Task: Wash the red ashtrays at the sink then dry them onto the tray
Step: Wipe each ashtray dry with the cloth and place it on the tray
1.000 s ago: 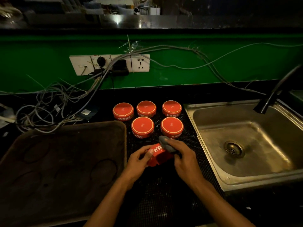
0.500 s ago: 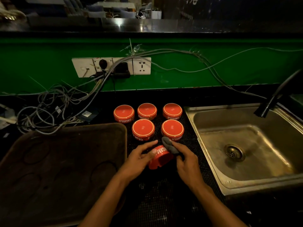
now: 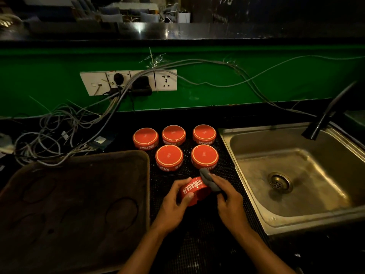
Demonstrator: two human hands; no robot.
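Two hands work near the middle of the dark worktop [image 3: 197,254], over a black mesh mat [image 3: 227,175]. Left hand [image 3: 173,204] is curled around a red ashtray [image 3: 194,191], thumb on its near rim and fingers wrapped behind its left side. Right hand [image 3: 227,198] is closed on a grey cloth [image 3: 209,179], pinching it and pressing it against the ashtray's far right edge. That ashtray is tipped up on edge, its lettered side wall facing up and its open side turned toward the near right; being round, it has no clear long axis.

Largest on the worktop is the brown tray [image 3: 69,204] at near left, then the steel sink [image 3: 292,175] at right with a black tap [image 3: 324,115] over its far corner. Five more ashtrays [image 3: 169,156] stand upside down on the mat in two rows, just beyond the hands and between tray and sink. Behind runs a green wall [image 3: 237,86] with a white socket strip [image 3: 128,82] and a tangle of grey cables [image 3: 59,135] at far left.
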